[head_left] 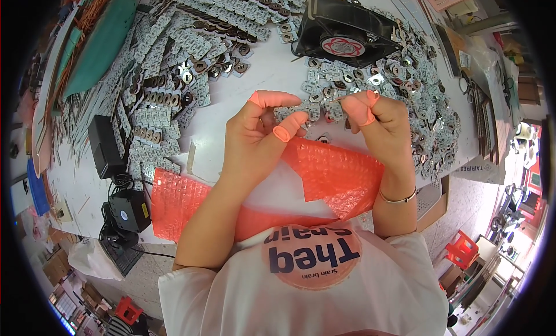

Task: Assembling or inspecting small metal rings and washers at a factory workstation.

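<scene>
My left hand (pixel 259 127) pinches a strip of small grey-white circuit boards (pixel 313 110) between thumb and fingertips, above the white table. Orange finger cots cover its thumb and a finger. Close beside it, my right hand (pixel 379 119), also in orange finger cots, grips a small circuit board piece (pixel 332 110) at the strip's right end. Whether that piece is joined to the strip, I cannot tell. Below my hands lies red bubble wrap (pixel 341 176) along the table's near edge. Many loose small boards (pixel 425 110) are heaped on the right.
Rows of board panels (pixel 168 46) fill the table's left and back. A black fan (pixel 347 35) stands at the back. On the left are a black box (pixel 105 148), a black power adapter (pixel 128 211) with cables, and a green tray (pixel 107 40). Scissors (pixel 465 84) lie at the right.
</scene>
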Action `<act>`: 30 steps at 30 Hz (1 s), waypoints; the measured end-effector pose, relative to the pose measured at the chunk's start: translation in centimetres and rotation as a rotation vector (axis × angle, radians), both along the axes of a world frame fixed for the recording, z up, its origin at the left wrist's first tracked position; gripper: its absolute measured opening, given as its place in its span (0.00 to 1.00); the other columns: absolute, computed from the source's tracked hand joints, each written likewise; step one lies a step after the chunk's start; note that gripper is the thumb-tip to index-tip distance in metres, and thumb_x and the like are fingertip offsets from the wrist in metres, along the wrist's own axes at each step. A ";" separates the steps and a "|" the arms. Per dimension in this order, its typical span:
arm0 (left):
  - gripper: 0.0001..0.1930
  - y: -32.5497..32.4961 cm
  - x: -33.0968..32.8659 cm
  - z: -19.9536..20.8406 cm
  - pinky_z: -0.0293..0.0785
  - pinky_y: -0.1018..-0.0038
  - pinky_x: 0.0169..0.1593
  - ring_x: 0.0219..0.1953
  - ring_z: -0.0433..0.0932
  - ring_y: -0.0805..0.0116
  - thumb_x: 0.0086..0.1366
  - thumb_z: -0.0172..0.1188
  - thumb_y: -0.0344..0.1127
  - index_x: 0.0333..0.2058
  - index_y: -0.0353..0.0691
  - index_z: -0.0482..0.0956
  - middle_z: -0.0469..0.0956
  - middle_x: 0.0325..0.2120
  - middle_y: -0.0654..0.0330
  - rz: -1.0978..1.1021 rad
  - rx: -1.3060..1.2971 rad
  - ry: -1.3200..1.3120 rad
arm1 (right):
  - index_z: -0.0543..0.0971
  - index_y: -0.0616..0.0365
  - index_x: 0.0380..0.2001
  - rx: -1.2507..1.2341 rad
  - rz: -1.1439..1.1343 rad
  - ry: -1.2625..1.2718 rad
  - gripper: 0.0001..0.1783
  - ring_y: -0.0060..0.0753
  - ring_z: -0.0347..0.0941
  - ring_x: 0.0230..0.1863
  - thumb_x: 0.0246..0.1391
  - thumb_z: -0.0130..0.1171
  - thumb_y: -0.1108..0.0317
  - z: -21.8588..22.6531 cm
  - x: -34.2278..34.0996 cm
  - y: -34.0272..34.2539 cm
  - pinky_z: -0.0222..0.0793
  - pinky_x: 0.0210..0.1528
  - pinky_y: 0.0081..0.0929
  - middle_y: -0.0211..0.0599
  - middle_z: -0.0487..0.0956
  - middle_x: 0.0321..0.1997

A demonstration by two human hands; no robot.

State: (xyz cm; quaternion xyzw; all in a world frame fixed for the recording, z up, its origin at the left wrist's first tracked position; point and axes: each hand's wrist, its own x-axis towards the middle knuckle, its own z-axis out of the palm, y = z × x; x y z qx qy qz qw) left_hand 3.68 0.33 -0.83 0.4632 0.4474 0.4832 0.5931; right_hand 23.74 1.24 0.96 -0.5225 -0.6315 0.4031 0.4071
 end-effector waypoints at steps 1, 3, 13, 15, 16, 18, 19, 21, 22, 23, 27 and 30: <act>0.11 0.0 -0.1 -0.1 0.74 0.83 0.31 0.26 0.78 0.76 0.59 0.59 0.23 0.42 0.35 0.73 0.69 0.19 0.68 -0.012 -0.005 -0.034 | 0.79 0.65 0.26 0.001 0.001 -0.001 0.09 0.15 0.63 0.18 0.54 0.58 0.69 0.2 -0.1 0.0 0.57 0.20 0.17 0.29 0.71 0.16; 0.11 0.0 -0.2 -0.2 0.74 0.83 0.31 0.26 0.78 0.77 0.59 0.59 0.23 0.42 0.35 0.73 0.70 0.19 0.68 -0.022 -0.011 -0.066 | 0.79 0.64 0.27 0.023 0.045 -0.097 0.09 0.16 0.63 0.18 0.55 0.57 0.69 0.3 -0.5 -0.1 0.57 0.20 0.17 0.28 0.72 0.16; 0.11 0.1 0.0 0.0 0.74 0.83 0.30 0.25 0.77 0.76 0.58 0.59 0.23 0.41 0.34 0.74 0.69 0.18 0.68 0.016 -0.050 -0.077 | 0.78 0.64 0.26 0.202 -0.081 -0.099 0.10 0.24 0.67 0.18 0.54 0.57 0.67 -0.4 -0.8 0.1 0.64 0.22 0.19 0.35 0.76 0.20; 0.11 0.1 0.0 0.1 0.73 0.83 0.30 0.25 0.77 0.77 0.58 0.60 0.23 0.40 0.35 0.74 0.69 0.18 0.69 -0.003 -0.060 -0.114 | 0.79 0.63 0.30 0.196 0.029 -0.135 0.10 0.15 0.65 0.19 0.57 0.54 0.67 -0.3 -0.9 0.0 0.60 0.22 0.15 0.28 0.75 0.21; 0.11 0.1 0.0 0.1 0.73 0.83 0.29 0.24 0.77 0.77 0.58 0.60 0.23 0.40 0.35 0.74 0.68 0.17 0.69 0.002 -0.062 -0.137 | 0.79 0.63 0.30 0.195 0.026 -0.137 0.10 0.15 0.65 0.19 0.57 0.54 0.67 -0.3 -1.0 -0.1 0.60 0.22 0.15 0.28 0.75 0.21; 0.11 0.0 0.0 0.1 0.73 0.83 0.29 0.24 0.77 0.77 0.58 0.60 0.23 0.40 0.35 0.74 0.67 0.17 0.70 0.010 -0.064 -0.160 | 0.78 0.64 0.29 0.163 0.075 -0.074 0.10 0.14 0.66 0.20 0.57 0.55 0.67 -0.3 -1.3 -0.2 0.61 0.22 0.14 0.29 0.75 0.21; 0.11 -0.1 0.0 0.0 0.73 0.83 0.29 0.24 0.77 0.77 0.58 0.60 0.23 0.40 0.34 0.74 0.67 0.17 0.70 0.007 -0.067 -0.139 | 0.78 0.64 0.29 0.162 0.075 -0.074 0.10 0.14 0.66 0.20 0.57 0.55 0.67 -0.3 -1.3 -0.2 0.61 0.22 0.14 0.29 0.75 0.21; 0.11 -0.2 0.0 0.0 0.73 0.83 0.29 0.24 0.77 0.76 0.57 0.60 0.22 0.40 0.34 0.74 0.67 0.17 0.69 0.007 -0.070 -0.118 | 0.78 0.63 0.28 0.212 -0.016 -0.077 0.10 0.15 0.66 0.20 0.57 0.55 0.67 -0.1 -1.4 -0.3 0.62 0.22 0.15 0.29 0.75 0.21; 0.11 -0.2 0.0 0.0 0.73 0.83 0.29 0.24 0.77 0.77 0.57 0.60 0.22 0.39 0.34 0.74 0.68 0.18 0.69 0.019 -0.066 -0.117 | 0.78 0.63 0.28 0.211 -0.013 -0.076 0.10 0.15 0.66 0.20 0.57 0.55 0.67 -0.1 -1.4 -0.3 0.62 0.22 0.15 0.29 0.75 0.21; 0.10 -0.2 0.0 0.1 0.72 0.83 0.29 0.25 0.76 0.78 0.57 0.61 0.22 0.39 0.35 0.74 0.69 0.19 0.68 0.028 -0.061 -0.116 | 0.78 0.63 0.28 0.193 -0.052 -0.105 0.10 0.15 0.67 0.20 0.57 0.55 0.67 -0.1 -1.5 -0.3 0.62 0.23 0.15 0.29 0.75 0.21; 0.10 -0.2 0.2 0.0 0.70 0.85 0.28 0.25 0.73 0.82 0.57 0.61 0.22 0.38 0.35 0.75 0.72 0.23 0.68 0.056 -0.039 -0.170 | 0.77 0.63 0.28 0.202 -0.088 -0.155 0.09 0.16 0.70 0.22 0.57 0.54 0.68 -0.9 -1.8 -0.1 0.64 0.24 0.15 0.30 0.75 0.21; 0.10 -0.3 0.0 -0.1 0.68 0.86 0.28 0.25 0.70 0.84 0.56 0.62 0.22 0.38 0.36 0.75 0.73 0.25 0.67 0.049 -0.023 -0.093 | 0.76 0.64 0.29 0.085 0.015 -0.027 0.08 0.17 0.71 0.23 0.57 0.55 0.69 -0.3 -1.4 -0.4 0.65 0.26 0.15 0.31 0.76 0.23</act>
